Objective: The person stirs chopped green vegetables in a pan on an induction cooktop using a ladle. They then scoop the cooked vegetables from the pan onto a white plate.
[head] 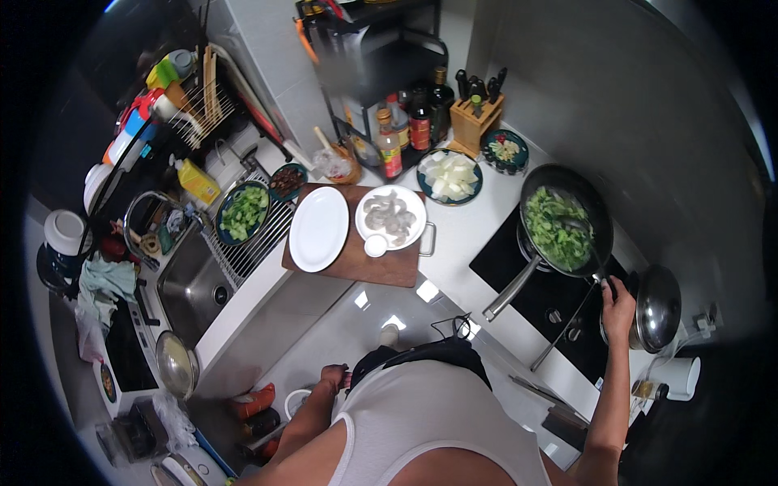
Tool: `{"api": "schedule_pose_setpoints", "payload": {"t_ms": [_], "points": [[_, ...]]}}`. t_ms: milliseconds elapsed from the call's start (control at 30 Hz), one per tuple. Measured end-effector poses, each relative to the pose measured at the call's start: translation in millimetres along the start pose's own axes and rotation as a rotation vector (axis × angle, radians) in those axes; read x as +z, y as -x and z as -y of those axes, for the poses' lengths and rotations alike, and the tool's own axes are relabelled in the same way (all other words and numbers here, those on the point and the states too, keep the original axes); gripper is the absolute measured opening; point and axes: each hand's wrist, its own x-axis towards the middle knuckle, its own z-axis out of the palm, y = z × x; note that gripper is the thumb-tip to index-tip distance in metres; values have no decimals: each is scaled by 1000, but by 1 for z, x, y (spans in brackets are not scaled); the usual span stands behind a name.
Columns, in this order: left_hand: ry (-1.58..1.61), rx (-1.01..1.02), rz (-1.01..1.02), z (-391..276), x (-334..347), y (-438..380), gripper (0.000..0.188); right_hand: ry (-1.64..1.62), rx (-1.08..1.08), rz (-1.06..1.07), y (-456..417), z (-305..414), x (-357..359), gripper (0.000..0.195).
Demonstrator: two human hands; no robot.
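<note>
My right hand [619,307] grips the handle of a metal spatula, whose blade lies among chopped green vegetables [559,228] in a dark wok [598,200]. The wok rests on the far burner of a black cooktop [547,307], its metal handle pointing towards me. My left hand [336,375] hangs low beside my hip, its fingers loosely apart, and holds nothing that I can see. On a wooden cutting board [389,270] sit an oval white plate [319,229], a round plate of peeled shrimp [390,212] and a small white dish [375,245].
A lidded pot [657,308] stands right of the wok. A plate of sliced white vegetable [450,176], a garlic dish [506,152], a knife block [477,121] and bottles [389,146] line the back. At left are a sink [194,291] and a plate of cut greens [243,212].
</note>
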Motion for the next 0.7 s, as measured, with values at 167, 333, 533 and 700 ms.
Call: {"api": "schedule_pose_setpoints", "payload": {"t_ms": [167,333,533,700], "points": [[-85,62,35,-37,12,14,22,-25,91,-3,18,16,-15,31],[-85,97,90,-53,3,-1,24,-32,182,78,21,23,-33,33],[-101,95,83,-57,2,0,24,111,60,45,21,31,-95,29],[-221,152,150,-55,-5,1,24,243,-42,106,16,25,-95,28]]}}
